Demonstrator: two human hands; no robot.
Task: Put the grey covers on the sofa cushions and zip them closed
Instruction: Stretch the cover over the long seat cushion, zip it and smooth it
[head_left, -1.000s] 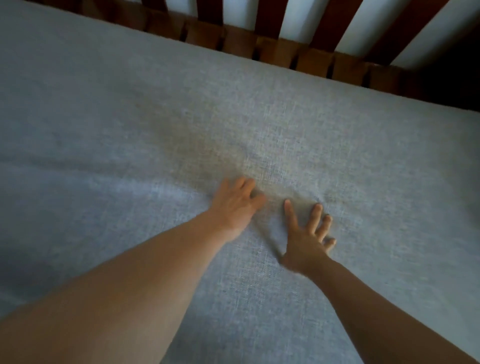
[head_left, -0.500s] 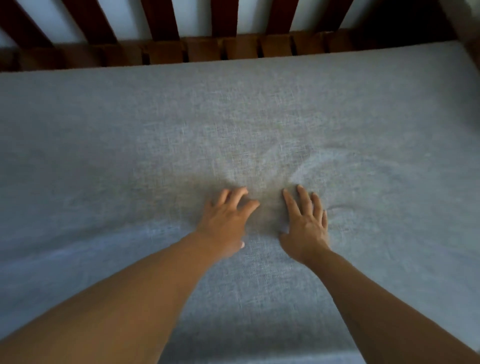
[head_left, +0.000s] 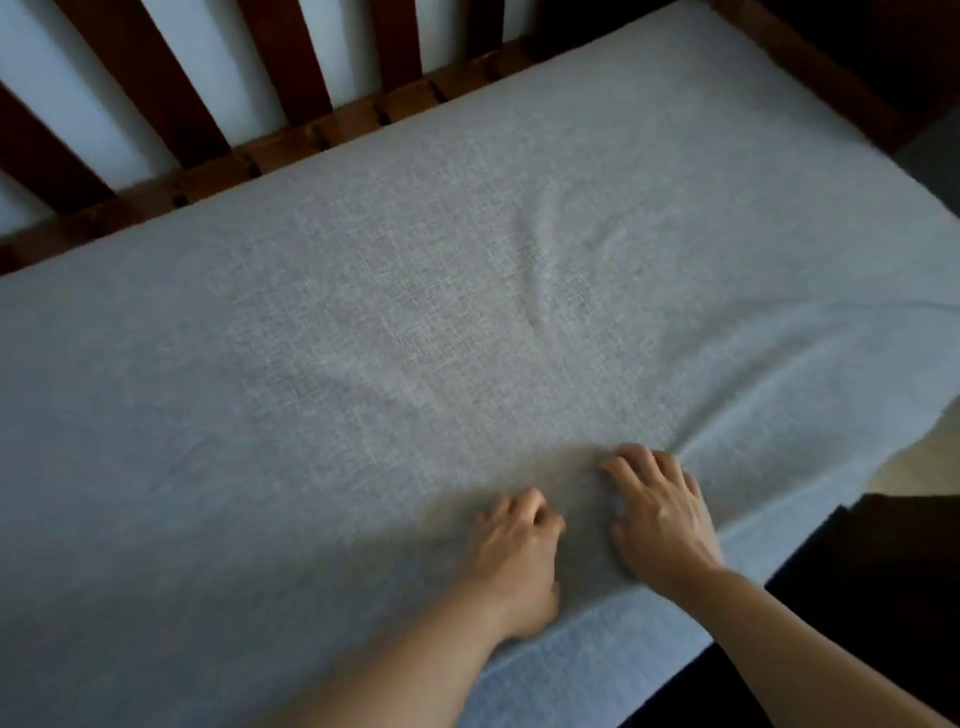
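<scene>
Pressing the grey cover (head_left: 363, 338), left hand (head_left: 514, 566) beside right hand (head_left: 660, 519).

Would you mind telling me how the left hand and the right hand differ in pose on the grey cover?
The left hand lies nearer the front edge; the right hand reaches farther onto the grey cover. The left hand's fingers look curled under, the right hand's more extended and spread. Creases fan out beyond the right hand, not the left. Both rest palm-down on the cover.

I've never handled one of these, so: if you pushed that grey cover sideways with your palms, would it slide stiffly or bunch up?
Probably bunch up. The grey cover already shows soft creases ahead of the right hand, so it looks floppy. Its coarse weave likely grips under the left hand rather than slipping. The cushion beneath seems to give slightly.
</scene>
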